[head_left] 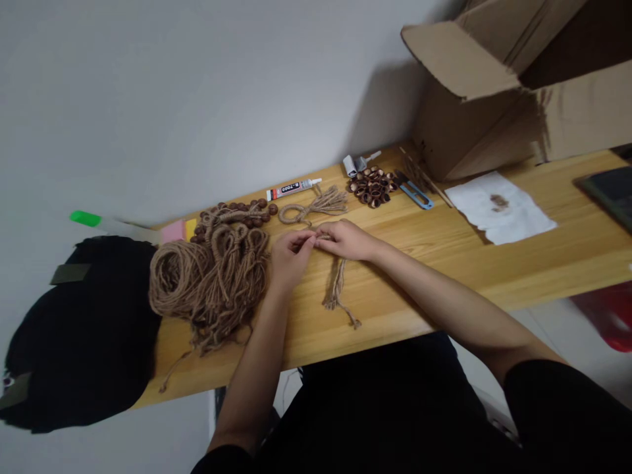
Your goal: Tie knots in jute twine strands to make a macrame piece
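Both hands meet above the wooden table, pinching a brown jute cord [338, 280] between them. My left hand [291, 255] is closed, thumb and index fingertips pressed together on the cord. My right hand [345, 239] is closed over another part of it, and the frayed, tasselled end hangs down below onto the wood. Most of the held part is hidden by the fingers. Just beyond the hands lies a finished-looking jute loop with a tassel [328, 203]. Left of my left hand is a heap of knotted jute cords [237, 276] beside a coil of jute rope [170, 280].
A glue tube [293, 189], brown beads [272, 209], a pile of hollow brown shell pieces [372, 186] and a blue utility knife [415, 191] lie along the back. A cardboard box [459, 125] and stained white tissue [494, 214] are right; a black bag [89, 329] is left.
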{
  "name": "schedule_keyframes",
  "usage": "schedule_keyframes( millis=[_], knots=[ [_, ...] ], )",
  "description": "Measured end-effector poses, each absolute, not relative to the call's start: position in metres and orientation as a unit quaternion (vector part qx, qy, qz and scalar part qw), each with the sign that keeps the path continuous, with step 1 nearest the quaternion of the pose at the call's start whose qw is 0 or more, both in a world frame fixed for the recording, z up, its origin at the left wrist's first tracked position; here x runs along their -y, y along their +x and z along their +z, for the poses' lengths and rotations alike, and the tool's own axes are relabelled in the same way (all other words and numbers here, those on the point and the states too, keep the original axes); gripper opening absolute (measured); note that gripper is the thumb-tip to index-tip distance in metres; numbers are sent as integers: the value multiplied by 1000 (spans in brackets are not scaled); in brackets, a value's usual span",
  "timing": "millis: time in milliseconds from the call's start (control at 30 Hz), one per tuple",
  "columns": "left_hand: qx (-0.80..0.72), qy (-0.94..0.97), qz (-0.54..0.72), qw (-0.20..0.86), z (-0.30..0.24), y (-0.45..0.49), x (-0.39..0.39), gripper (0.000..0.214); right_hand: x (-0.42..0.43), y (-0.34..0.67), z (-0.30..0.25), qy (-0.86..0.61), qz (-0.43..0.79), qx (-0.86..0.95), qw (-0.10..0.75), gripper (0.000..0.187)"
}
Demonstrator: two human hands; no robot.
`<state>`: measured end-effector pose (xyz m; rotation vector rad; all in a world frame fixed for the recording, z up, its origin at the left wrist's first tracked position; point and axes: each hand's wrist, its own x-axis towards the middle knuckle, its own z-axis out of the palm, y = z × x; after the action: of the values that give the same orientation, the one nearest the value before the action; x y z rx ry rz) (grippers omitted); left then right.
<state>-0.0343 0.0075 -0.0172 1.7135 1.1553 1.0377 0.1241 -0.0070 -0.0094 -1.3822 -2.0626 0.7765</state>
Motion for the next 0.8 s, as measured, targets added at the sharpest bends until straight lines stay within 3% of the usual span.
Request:
schedule_keyframes(
  millis=[300,533,800],
  knots=[
    [-465,628,429,452,-22,-33,-9,11,7,124,-9,-510,291,768,253,22],
    [-480,624,438,433,-22,-32,-9,11,8,125,-8,-498,303,773,250,18],
    [-468,570,438,514,-19,-31,-8,12,8,123,-10,-521,321,739,282,25]
  ],
)
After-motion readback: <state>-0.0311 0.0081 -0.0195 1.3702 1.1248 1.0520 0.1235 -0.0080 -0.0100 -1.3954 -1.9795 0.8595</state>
